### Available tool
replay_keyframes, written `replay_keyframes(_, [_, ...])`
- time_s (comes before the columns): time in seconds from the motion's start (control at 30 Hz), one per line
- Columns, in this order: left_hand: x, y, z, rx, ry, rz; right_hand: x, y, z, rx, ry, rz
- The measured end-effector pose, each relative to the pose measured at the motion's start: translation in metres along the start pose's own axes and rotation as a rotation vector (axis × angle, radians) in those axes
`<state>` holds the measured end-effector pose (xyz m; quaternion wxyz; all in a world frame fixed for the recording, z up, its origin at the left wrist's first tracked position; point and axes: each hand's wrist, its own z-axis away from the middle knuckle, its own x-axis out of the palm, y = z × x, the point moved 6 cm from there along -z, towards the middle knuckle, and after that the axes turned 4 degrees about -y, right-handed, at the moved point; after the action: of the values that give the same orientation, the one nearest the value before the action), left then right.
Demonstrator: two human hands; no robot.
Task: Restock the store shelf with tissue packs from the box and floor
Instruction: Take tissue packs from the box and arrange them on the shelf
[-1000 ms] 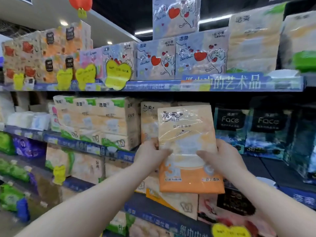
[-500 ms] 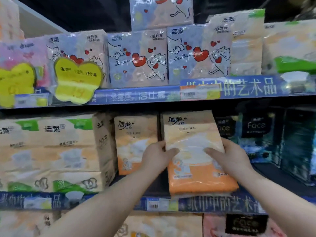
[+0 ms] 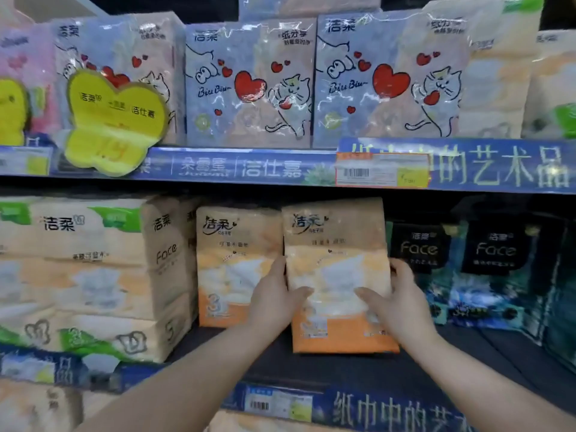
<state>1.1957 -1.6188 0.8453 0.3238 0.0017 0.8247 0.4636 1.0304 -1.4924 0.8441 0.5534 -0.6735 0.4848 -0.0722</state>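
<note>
1. Orange-and-cream plastic-wrapped tissue pack [image 3: 336, 244] is stood upright on the dark middle shelf board [image 3: 389, 372].
2. It is clasped at both sides by the left hand [image 3: 274, 304] and the right hand [image 3: 402, 304], with the thumbs laid across its front.
3. 1 matching orange pack [image 3: 237, 263] is seen just beside it on the left, and 2 black "Face" packs [image 3: 417, 251] are seen on the right.

The tissue pack [image 3: 339, 266] between my left hand [image 3: 272, 304] and right hand [image 3: 402, 304] wears thin plastic film, smooth with a soft sheen. Above my hands the cat-print packs [image 3: 249, 82] have glossier film, wrinkled and catching white glints. The dark packs [image 3: 419, 254] right of my right hand look slick plastic too. Between my wrists the shelf board [image 3: 343, 369] is dark, matt and smooth.
</note>
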Motion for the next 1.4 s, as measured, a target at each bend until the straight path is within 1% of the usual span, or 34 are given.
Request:
replay_keyframes(0.07, [0.008, -0.010, 0.001, -0.025, 0.010, -0.006, 0.008, 0.017, 0.001, 0.022, -0.014, -0.036])
replay_keyframes(0.13, [0.011, -0.013, -0.001, -0.028, 0.039, -0.090, 0.009, 0.028, 0.000, 0.027, -0.046, -0.064])
replay_keyframes(0.27, [0.012, -0.013, -0.009, -0.009, 0.081, -0.175, 0.015, 0.035, 0.000, -0.058, -0.202, 0.035])
replay_keyframes(0.37, [0.004, -0.008, -0.009, 0.020, 0.140, -0.295, 0.020, 0.041, -0.004, -0.087, -0.185, 0.070])
replay_keyframes(0.43, [-0.009, -0.001, -0.008, 0.084, 0.219, -0.369, 0.023, 0.043, -0.008, -0.096, -0.156, 0.074])
replay_keyframes(0.5, [-0.030, 0.008, -0.009, 0.191, 0.368, -0.430, 0.028, 0.044, -0.013, -0.097, -0.133, 0.063])
replay_keyframes(0.53, [-0.042, 0.011, -0.011, 0.214, 0.440, -0.473, 0.031, 0.044, -0.015, -0.097, -0.127, 0.056])
replay_keyframes(0.6, [-0.064, 0.014, -0.020, 0.149, 0.503, -0.606, 0.039, 0.044, -0.017, -0.092, -0.124, 0.047])
replay_keyframes(0.63, [-0.073, 0.013, -0.027, 0.110, 0.502, -0.666, 0.043, 0.044, -0.018, -0.092, -0.123, 0.040])
replay_keyframes(0.7, [-0.086, 0.012, -0.041, 0.093, 0.459, -0.724, 0.048, 0.045, -0.021, -0.092, -0.124, 0.029])
replay_keyframes(0.8, [-0.096, 0.005, -0.061, 0.067, 0.316, -0.799, 0.049, 0.050, -0.026, -0.042, -0.136, -0.009])
replay_keyframes(0.87, [-0.099, 0.001, -0.071, -0.002, 0.212, -0.868, 0.048, 0.054, -0.030, -0.011, -0.151, -0.038])
replay_keyframes(0.93, [-0.102, 0.002, -0.077, -0.048, 0.158, -0.916, 0.047, 0.054, -0.034, -0.012, -0.159, -0.038])
replay_keyframes(1.07, [-0.106, 0.010, -0.083, -0.006, 0.126, -1.013, 0.050, 0.049, -0.036, -0.014, -0.177, -0.061])
replay_keyframes(1.2, [-0.104, 0.012, -0.081, 0.000, 0.052, -0.931, 0.049, 0.054, -0.035, -0.001, -0.184, -0.116])
replay_keyframes(1.4, [-0.108, 0.014, -0.077, 0.022, 0.075, -0.936, 0.048, 0.058, -0.033, -0.010, -0.151, -0.195])
